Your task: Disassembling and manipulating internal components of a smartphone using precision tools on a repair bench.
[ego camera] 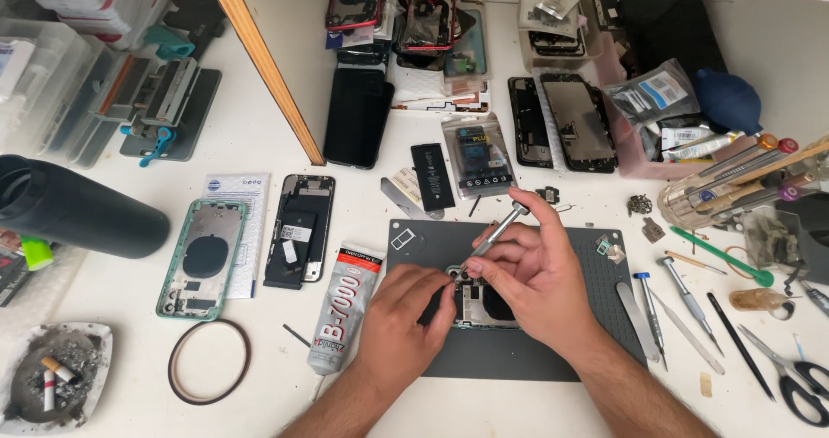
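An opened phone body (484,304) lies on a dark grey work mat (509,356) in the middle of the white table. My left hand (404,313) rests on the phone's left side and holds it down. My right hand (531,274) grips a thin silver screwdriver (499,231), tilted, with its tip down at the phone's upper left corner. Both hands hide most of the phone.
A glue tube (338,308), a green phone frame (203,257), an open phone (300,239) and a tape ring (209,360) lie left of the mat. Screwdrivers and a spudger (682,304), scissors (799,378) lie to the right. Phone parts and a battery (432,176) sit behind; ashtray (56,373) front left.
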